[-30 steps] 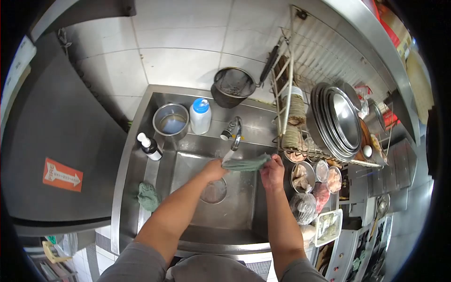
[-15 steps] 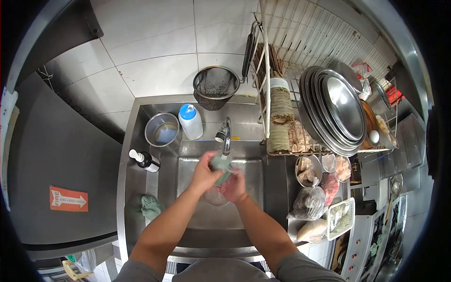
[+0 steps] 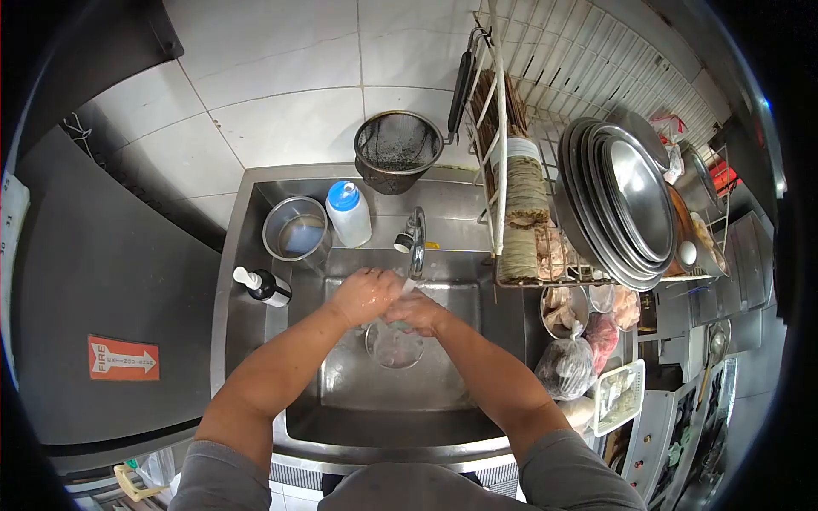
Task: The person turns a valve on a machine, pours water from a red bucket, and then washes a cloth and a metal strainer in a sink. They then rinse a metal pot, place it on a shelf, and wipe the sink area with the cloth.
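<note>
Under the tap (image 3: 418, 247), my left hand (image 3: 366, 295) and my right hand (image 3: 415, 312) are pressed together, both wet, with fingers closed. Water runs from the spout onto them. A small bit of green cloth (image 3: 398, 325) shows beneath the fingers; my hands cover the rest. Just below them, a round, see-through bowl (image 3: 396, 351) sits in the steel sink (image 3: 383, 396).
Behind the sink are a steel pot (image 3: 274, 232), a blue-capped bottle (image 3: 349, 223) and a mesh strainer (image 3: 388, 179). A pump bottle (image 3: 271, 291) stands left. To the right, a wire rack (image 3: 545, 281) holds steel bowls (image 3: 588, 230), above bagged food (image 3: 564, 370) and a white basket (image 3: 632, 417).
My hands have closed together over the green cloth, which showed more before. My left forearm has swung outward and now hides the second green cloth on the left ledge. The view has shifted slightly.
</note>
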A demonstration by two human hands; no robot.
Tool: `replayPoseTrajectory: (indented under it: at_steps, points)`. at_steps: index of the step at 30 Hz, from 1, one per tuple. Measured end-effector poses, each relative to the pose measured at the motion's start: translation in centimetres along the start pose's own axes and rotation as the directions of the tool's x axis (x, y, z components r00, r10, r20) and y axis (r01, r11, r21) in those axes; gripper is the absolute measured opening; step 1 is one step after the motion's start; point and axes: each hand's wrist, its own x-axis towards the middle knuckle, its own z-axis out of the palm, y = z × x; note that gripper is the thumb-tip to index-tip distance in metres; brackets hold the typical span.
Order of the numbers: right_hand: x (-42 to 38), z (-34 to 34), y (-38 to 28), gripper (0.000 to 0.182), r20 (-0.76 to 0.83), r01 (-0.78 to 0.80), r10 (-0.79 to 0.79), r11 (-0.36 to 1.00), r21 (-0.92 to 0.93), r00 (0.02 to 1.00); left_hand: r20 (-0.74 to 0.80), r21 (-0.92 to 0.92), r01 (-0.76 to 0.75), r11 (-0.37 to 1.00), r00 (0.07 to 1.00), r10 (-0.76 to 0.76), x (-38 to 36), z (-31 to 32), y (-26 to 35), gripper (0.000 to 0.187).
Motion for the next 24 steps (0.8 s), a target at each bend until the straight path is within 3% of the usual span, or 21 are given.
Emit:
replayPoseTrajectory:
  at_steps: [1,3,6,9,10,12,13,14,15,16,18,21,24]
  points:
    - [1.0,-0.1,0.7,0.043,-0.046,0.141,-0.152,0.973,-0.183,0.987,0.005,0.028,0.034,0.999,0.999,-0.034,0.4,0.2,0.1,0.034]
    - [2.2,0.2,1.5,0.039,-0.054,0.355,-0.450,0.766,-0.536,0.891,0.112,-0.011,0.056,0.998,0.992,-0.054,0.8,0.9,0.1,0.030]
    - [1.4,0.9,2.7,0.041,-0.199,-0.033,-0.382,0.400,-0.916,0.903,0.294,-0.108,0.191,0.976,0.944,-0.152,1.2,-0.1,1.1,0.025]
    - [0.4,1.5,3.0,0.034,-0.225,-0.042,-0.454,0.377,-0.925,0.862,0.394,-0.194,0.299,0.934,0.896,-0.205,1.4,0.0,1.2,0.028]
    - [1.0,1.1,3.5,0.032,-0.209,0.018,-0.511,0.404,-0.914,0.834,0.408,-0.219,0.323,0.921,0.887,-0.214,1.4,0.2,1.0,0.030]
    - [2.1,0.5,3.9,0.028,-0.186,0.146,-0.617,0.448,-0.882,0.764,0.138,-0.287,0.323,0.902,0.946,-0.295,0.0,0.5,1.5,0.036]
    - [2.3,-0.5,4.1,0.026,-0.234,0.170,-0.408,0.740,-0.650,0.883,-0.001,-0.320,0.314,0.894,0.943,-0.332,-0.6,0.6,1.6,0.039]
    - [1.7,-1.6,3.4,0.024,-0.191,0.109,-0.181,0.935,-0.337,0.965,-0.178,-0.238,0.161,0.958,0.962,-0.206,-1.0,0.3,1.4,0.039]
    - [1.0,-2.2,2.7,0.022,-0.066,-0.024,0.024,1.000,0.007,0.998,-0.340,-0.130,0.014,0.991,0.939,-0.058,-1.3,-0.3,1.1,0.040]
    - [0.2,-2.1,2.2,0.023,0.051,-0.028,0.020,0.987,0.160,0.999,-0.478,0.000,-0.117,0.993,0.872,0.103,-1.4,-0.6,1.0,0.040]
    - [-1.2,-1.6,1.1,0.026,0.278,-0.088,-0.043,0.893,0.441,0.960,-0.419,0.065,-0.182,0.981,0.887,0.193,-1.0,0.1,1.1,0.038]
    - [-0.9,-1.3,0.5,0.028,0.396,-0.185,0.016,0.902,0.391,0.918,-0.202,0.110,-0.209,0.972,0.953,0.228,-0.1,0.5,0.4,0.034]
    - [-2.4,0.6,-0.9,0.027,0.097,-0.086,0.078,0.993,0.083,0.992,0.143,0.066,-0.176,0.982,0.976,0.165,1.3,-1.1,0.5,0.031]
